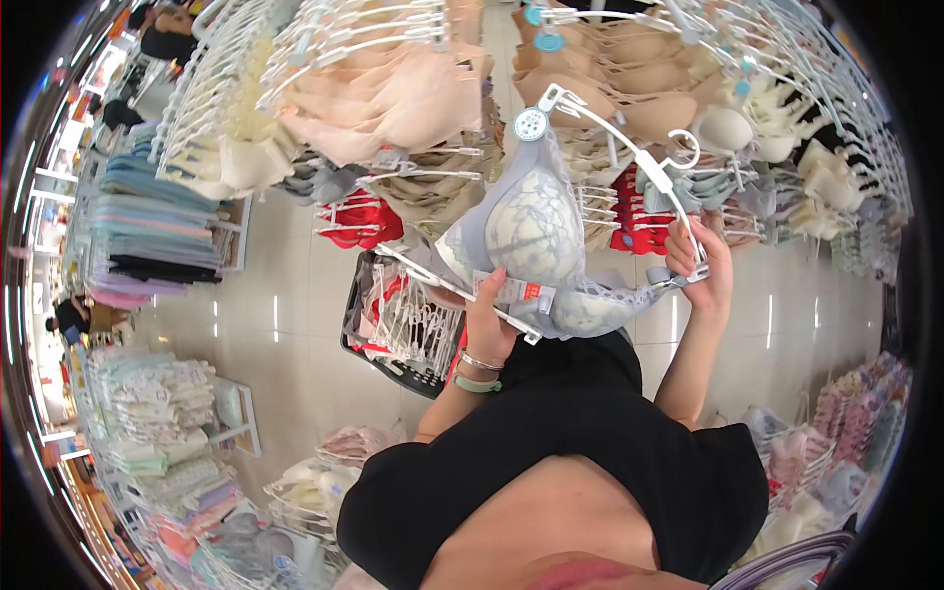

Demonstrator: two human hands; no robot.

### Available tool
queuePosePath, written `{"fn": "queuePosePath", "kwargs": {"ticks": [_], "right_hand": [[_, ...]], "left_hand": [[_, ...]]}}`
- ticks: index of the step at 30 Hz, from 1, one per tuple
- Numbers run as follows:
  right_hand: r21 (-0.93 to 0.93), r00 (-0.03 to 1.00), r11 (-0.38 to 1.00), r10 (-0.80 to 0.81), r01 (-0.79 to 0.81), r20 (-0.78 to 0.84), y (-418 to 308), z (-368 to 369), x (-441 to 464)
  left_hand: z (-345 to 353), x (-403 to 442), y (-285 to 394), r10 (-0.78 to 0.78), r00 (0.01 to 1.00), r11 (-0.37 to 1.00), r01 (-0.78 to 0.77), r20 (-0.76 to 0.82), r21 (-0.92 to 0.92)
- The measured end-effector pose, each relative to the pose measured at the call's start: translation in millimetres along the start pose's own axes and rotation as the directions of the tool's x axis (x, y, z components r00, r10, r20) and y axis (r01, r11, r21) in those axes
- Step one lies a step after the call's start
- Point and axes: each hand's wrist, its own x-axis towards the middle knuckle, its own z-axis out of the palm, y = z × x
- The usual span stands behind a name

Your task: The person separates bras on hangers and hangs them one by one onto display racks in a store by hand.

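A blue-grey and cream lace bra (536, 231) hangs at a tilt from a white hanger (644, 157) in front of me. My right hand (701, 261) is closed around the lower right end of that hanger, by the strap. A round paper tag (531, 124) sits near its upper end. My left hand (489, 320) is closed on a second white hanger (423, 267), its thumb beside the bra's white and orange label (518, 292). The fingers behind are hidden, as is most of whatever hangs on the second hanger.
A black shopping basket (398, 379) with several hangers and red items stands on the tiled floor (285, 285) at left. Racks of beige bras (393, 103) and tan bras (629, 74) face me. Folded garments (157, 211) hang farther left; more racks (816, 433) stand behind right.
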Motion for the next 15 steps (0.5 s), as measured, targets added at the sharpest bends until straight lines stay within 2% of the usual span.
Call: {"fn": "queuePosePath", "kwargs": {"ticks": [3,8,11,13,15], "right_hand": [[0.018,0.998,0.999,-0.040,0.041,-0.048,-10,-13,-10],[0.054,0.998,0.996,-0.063,0.064,-0.016,-30,-40,-32],[-0.024,0.993,0.994,-0.104,0.103,-0.055,-43,-60,-46],[-0.029,0.992,0.993,-0.114,0.113,-0.046,-59,-74,-57],[-0.021,0.992,0.992,-0.127,0.127,-0.011,-75,-92,-71]], "left_hand": [[6,6,-10,-0.020,1.000,0.999,0.019,0.021,0.046],[16,11,-41,-0.005,1.000,0.992,0.007,-0.011,0.122],[6,13,-62,-0.059,0.998,0.989,0.061,-0.019,0.135],[0,12,-76,-0.168,0.982,0.971,0.149,0.091,0.186],[14,8,-95,-0.157,0.985,0.972,0.141,0.076,0.187]]}}
